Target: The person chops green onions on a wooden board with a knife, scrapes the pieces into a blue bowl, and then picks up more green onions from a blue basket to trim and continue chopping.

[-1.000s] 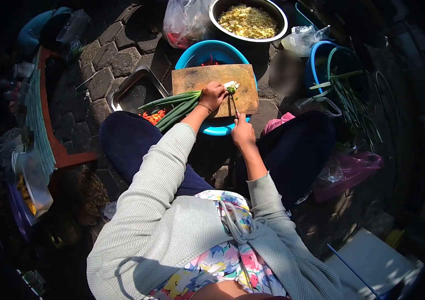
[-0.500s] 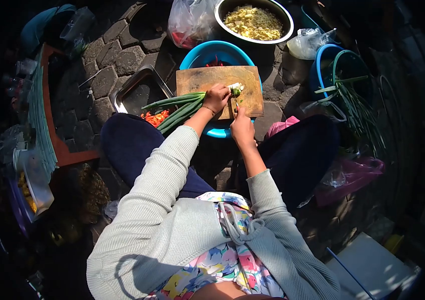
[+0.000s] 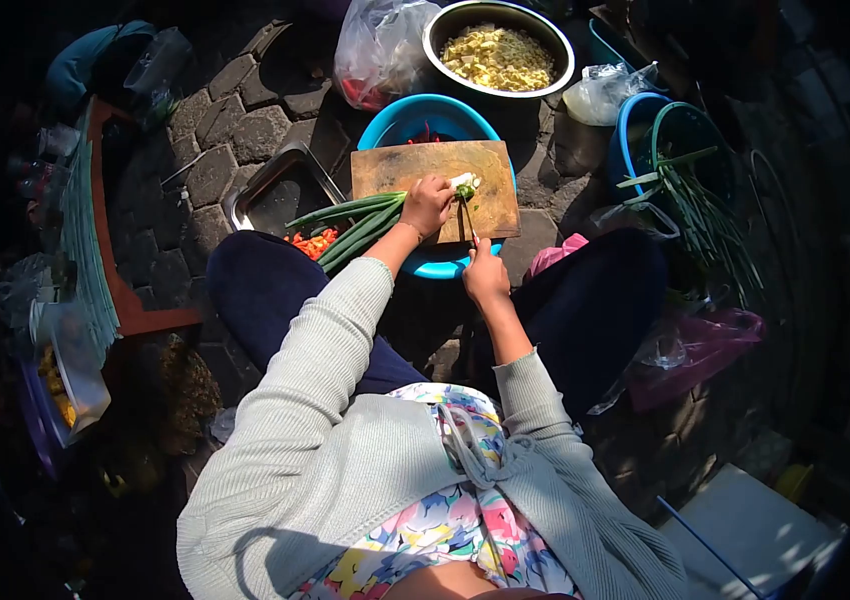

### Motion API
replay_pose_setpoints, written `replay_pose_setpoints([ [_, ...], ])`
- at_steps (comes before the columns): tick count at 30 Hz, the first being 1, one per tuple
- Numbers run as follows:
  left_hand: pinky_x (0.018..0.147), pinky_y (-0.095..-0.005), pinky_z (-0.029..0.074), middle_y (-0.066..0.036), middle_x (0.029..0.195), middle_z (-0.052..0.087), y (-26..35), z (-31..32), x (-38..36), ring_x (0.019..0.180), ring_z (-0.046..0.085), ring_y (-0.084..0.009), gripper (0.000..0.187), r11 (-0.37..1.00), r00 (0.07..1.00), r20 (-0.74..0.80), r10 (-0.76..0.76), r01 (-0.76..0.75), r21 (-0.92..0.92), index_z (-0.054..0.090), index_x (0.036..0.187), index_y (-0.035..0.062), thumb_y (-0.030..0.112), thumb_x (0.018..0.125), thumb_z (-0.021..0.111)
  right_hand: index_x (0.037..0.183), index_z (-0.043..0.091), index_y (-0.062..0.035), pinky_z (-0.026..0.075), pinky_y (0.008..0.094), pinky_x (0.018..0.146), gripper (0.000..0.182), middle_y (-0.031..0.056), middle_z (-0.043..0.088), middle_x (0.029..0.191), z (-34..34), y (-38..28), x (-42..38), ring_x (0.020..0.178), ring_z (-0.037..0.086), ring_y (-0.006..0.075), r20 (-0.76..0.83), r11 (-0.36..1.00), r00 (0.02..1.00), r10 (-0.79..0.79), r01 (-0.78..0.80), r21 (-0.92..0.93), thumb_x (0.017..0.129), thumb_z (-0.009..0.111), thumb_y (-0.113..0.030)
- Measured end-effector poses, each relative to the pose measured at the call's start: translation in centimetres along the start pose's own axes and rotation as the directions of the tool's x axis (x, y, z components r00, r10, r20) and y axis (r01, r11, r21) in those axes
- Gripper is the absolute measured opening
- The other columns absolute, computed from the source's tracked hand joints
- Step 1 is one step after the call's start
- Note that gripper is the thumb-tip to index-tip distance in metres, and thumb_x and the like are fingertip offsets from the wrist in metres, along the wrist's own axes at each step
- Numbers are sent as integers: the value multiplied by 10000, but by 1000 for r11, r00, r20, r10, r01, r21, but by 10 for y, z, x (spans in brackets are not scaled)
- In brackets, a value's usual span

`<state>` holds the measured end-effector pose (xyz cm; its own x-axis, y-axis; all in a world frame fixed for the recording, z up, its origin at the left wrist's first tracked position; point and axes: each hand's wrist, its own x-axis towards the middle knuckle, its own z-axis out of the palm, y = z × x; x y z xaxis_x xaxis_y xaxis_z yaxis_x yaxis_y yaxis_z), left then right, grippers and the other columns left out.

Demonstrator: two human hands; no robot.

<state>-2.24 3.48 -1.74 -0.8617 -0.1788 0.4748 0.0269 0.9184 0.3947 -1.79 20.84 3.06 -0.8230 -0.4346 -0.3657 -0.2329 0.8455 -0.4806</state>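
Note:
A wooden cutting board (image 3: 375, 168) lies across a blue basin (image 3: 395, 120). My left hand (image 3: 428, 205) is closed around a bunch of green onions (image 3: 360, 228), pressing their white ends onto the board while the long green leaves trail to the left. In my right hand (image 3: 486, 275) is the handle of a knife (image 3: 470, 222), its blade reaching the cut end of the bunch. Small chopped green onion pieces (image 3: 465, 187) lie by the blade. Something red shows inside the basin behind the board.
Left of the board stands a metal tray (image 3: 285, 185) with chopped orange-red pieces (image 3: 315, 242). A bowl of yellowish chopped food (image 3: 500, 58) and a plastic bag (image 3: 380, 50) are at the back. More green onions (image 3: 695, 215) hang from a basket (image 3: 635, 130) at right.
The knife handle and my right hand have drawn slightly back toward me, showing more of the blade. My left hand still holds the green onions. The whole view has shifted a little.

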Motion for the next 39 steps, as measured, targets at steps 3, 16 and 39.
replay_pose_setpoints([
  [3, 722, -366, 431, -109, 948, 535, -11, -5, -7, 862, 530, -280, 215, 996, 996, 28, 90, -90, -6, 627, 894, 79, 81, 680, 648, 1000, 387, -56, 444, 523, 651, 189, 274, 593, 761, -10, -12, -3, 752, 582, 453, -46, 998, 999, -29, 32, 50, 897, 417, -212],
  [16, 659, -358, 477, -79, 758, 582, -15, -9, -4, 757, 582, -270, 126, 984, 991, 56, -124, 130, -124, 639, 787, 78, 67, 667, 674, 957, 409, -9, 436, 527, 679, 177, 291, 587, 778, 13, -18, 40, 775, 574, 456, -50, 988, 992, -119, 124, 95, 882, 427, -169],
  [39, 678, -351, 460, -53, 731, 578, -16, -10, -5, 758, 561, -248, 128, 968, 975, 29, -221, 223, -113, 646, 746, 86, 120, 639, 708, 954, 404, -7, 422, 531, 694, 176, 321, 569, 803, 18, -20, 42, 803, 548, 478, -58, 986, 990, -131, 136, 98, 887, 417, -169],
])
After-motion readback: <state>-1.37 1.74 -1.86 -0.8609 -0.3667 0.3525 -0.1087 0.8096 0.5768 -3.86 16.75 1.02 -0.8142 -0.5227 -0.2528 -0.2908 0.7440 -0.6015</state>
